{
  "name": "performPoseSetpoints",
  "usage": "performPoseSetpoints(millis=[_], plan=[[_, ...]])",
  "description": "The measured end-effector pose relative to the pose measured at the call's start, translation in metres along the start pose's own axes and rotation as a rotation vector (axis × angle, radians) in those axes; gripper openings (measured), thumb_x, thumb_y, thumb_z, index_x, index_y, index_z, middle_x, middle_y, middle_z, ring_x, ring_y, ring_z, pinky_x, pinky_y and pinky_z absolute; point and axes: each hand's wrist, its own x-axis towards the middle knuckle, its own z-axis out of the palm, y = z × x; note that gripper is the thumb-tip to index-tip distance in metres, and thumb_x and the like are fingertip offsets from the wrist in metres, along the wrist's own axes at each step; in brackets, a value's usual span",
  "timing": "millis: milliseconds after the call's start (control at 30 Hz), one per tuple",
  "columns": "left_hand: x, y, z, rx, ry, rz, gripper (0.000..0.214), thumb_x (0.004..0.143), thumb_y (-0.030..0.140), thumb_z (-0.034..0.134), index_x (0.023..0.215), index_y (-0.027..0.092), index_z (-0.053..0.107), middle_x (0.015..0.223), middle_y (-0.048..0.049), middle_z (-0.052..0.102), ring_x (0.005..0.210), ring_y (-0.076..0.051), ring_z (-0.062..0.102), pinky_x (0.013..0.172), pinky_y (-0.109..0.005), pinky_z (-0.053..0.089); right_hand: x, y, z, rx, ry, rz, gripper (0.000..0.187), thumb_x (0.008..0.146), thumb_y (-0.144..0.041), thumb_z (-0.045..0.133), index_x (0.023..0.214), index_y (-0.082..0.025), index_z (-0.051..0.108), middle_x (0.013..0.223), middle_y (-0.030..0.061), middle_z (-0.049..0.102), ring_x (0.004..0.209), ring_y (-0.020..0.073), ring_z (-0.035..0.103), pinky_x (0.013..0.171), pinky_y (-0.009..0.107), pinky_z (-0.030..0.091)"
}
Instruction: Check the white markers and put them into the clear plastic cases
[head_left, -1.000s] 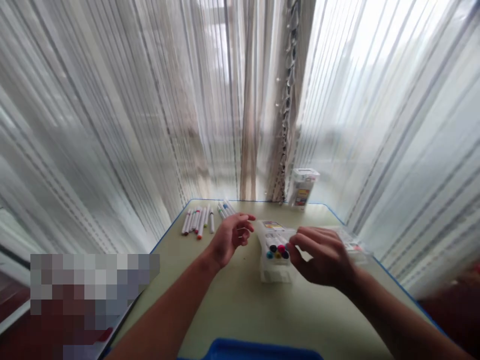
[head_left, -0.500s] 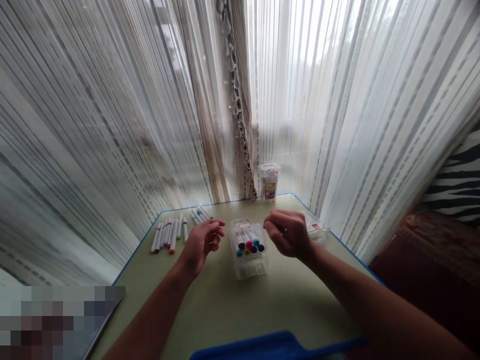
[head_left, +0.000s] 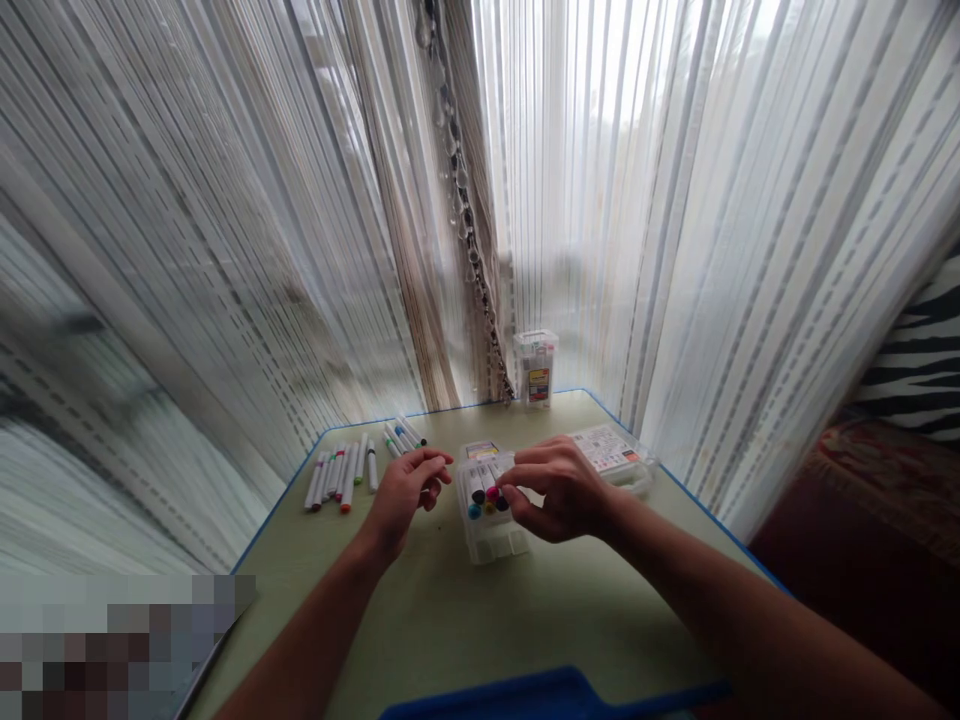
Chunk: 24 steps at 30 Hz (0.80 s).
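A clear plastic case point(head_left: 496, 548) lies in the middle of the table, with several white markers point(head_left: 487, 478) in it, their coloured caps towards me. My right hand point(head_left: 556, 490) is over the case's right side. Its thumb and fingertips close in a pinch at a marker among the caps there, covering some of them. To the left of the case my left hand point(head_left: 407, 495) hovers with loosely curled fingers apart, holding nothing. Beyond it lie a few loose markers point(head_left: 405, 435), and farther left is a row of several more point(head_left: 341, 475).
A clear lidded box with markers point(head_left: 537, 370) stands upright at the table's far edge. Right of my right hand lies a flat clear case with a printed label point(head_left: 611, 455). A blue-edged piece point(head_left: 487, 697) is at the near edge. Striped curtains point(head_left: 585, 250) hang behind the table point(head_left: 450, 610).
My right hand has moved left and down onto the markers in the case, uncovering more of the flat case behind it. My left hand has hardly moved.
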Motion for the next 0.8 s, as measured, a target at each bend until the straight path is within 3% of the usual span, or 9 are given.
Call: performPoseSetpoints(millis=[100,333,533,633,800], plan=[[-0.001,0.001,0.000,0.007,-0.003,0.006,0.027,0.070,0.034,0.070,0.085,0.011,0.069,0.066,-0.0005,0.059,0.049,-0.007,0.043,0.046,-0.020,0.031,0.001,-0.001,-0.002,0.006,0.012,0.022,0.024,0.085,-0.019,0.052,0.068,-0.018,0.069,0.054,-0.0010,0.057,0.043,0.0098,0.042,0.047,0.026,0.030],[0.003,-0.007,-0.002,0.127,-0.022,0.106,0.023,0.077,0.033,0.064,0.083,0.012,0.069,0.066,-0.0010,0.060,0.048,-0.008,0.042,0.047,-0.022,0.031,-0.002,0.001,-0.004,0.045,0.231,0.137,0.028,0.087,-0.017,0.049,0.066,-0.016,0.069,0.050,-0.0019,0.051,0.041,0.0092,0.042,0.045,0.024,0.031],[0.001,-0.016,-0.002,0.699,-0.017,0.374,0.022,0.086,0.028,0.055,0.078,0.015,0.071,0.067,-0.0038,0.066,0.063,-0.016,0.058,0.062,-0.027,0.040,-0.010,0.012,0.001,0.014,0.347,0.357,0.032,0.090,-0.023,0.050,0.060,-0.018,0.061,0.049,-0.0015,0.054,0.044,0.0112,0.049,0.048,0.024,0.037],[0.001,-0.018,-0.004,0.921,0.019,0.401,0.024,0.089,0.028,0.053,0.081,0.017,0.073,0.072,-0.0043,0.069,0.067,-0.017,0.061,0.065,-0.028,0.041,-0.011,0.018,0.005,-0.006,0.351,0.401,0.034,0.090,-0.027,0.051,0.057,-0.019,0.057,0.045,-0.0038,0.046,0.041,0.0104,0.044,0.045,0.024,0.035],[0.009,-0.014,-0.022,1.073,0.186,0.364,0.019,0.089,0.023,0.054,0.088,0.019,0.072,0.091,-0.0087,0.072,0.085,-0.022,0.065,0.077,-0.032,0.045,-0.013,0.022,0.006,-0.016,0.329,0.417,0.035,0.090,-0.030,0.052,0.057,-0.020,0.056,0.044,-0.0048,0.043,0.038,0.0101,0.041,0.042,0.024,0.033]])
